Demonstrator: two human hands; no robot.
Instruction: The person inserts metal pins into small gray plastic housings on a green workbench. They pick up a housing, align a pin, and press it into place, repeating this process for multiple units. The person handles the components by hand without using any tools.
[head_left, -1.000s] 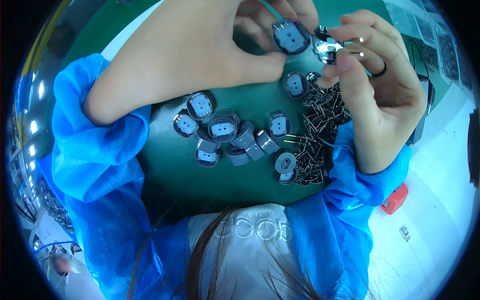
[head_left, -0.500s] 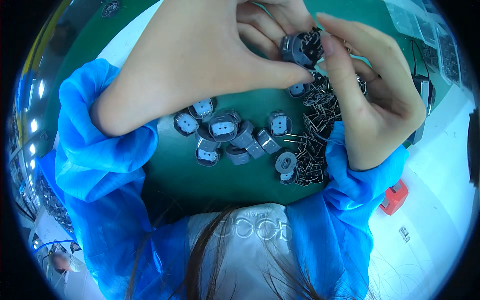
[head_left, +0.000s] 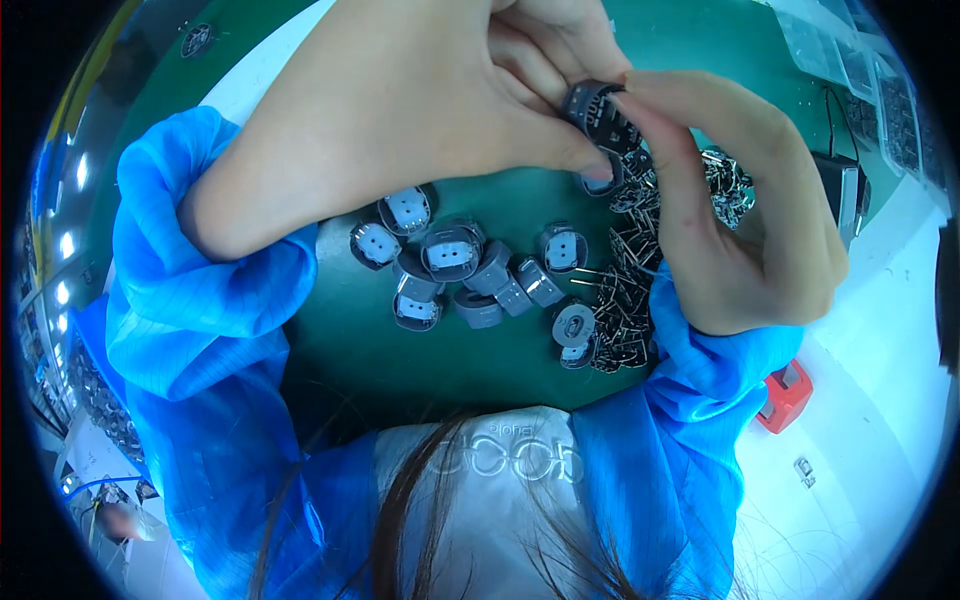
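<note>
My left hand (head_left: 430, 110) grips a round grey plastic housing (head_left: 573, 104) between thumb and fingers at the top of the view. A black circuit board (head_left: 608, 130) sits at the housing's open face; how deep it lies I cannot tell. With thumb and forefinger pinched together, my right hand (head_left: 750, 190) holds the board's upper edge. Below the hands, several grey housings (head_left: 450, 252) with pale inner faces lie in a loose cluster. Beside them is a heap of black circuit boards (head_left: 625, 290) with metal pins, partly hidden by my right wrist.
A green mat (head_left: 350, 355) covers the work surface. Clear plastic bins (head_left: 830, 45) stand at the far right, near a dark box-shaped device (head_left: 845, 190). A red object (head_left: 787, 397) and a small metal piece (head_left: 804, 472) lie on the white surface at right.
The board has turned, so its flat face now shows in the housing. My right hand's fingers have drawn together into a pinch at its upper edge, and both hands have shifted slightly.
</note>
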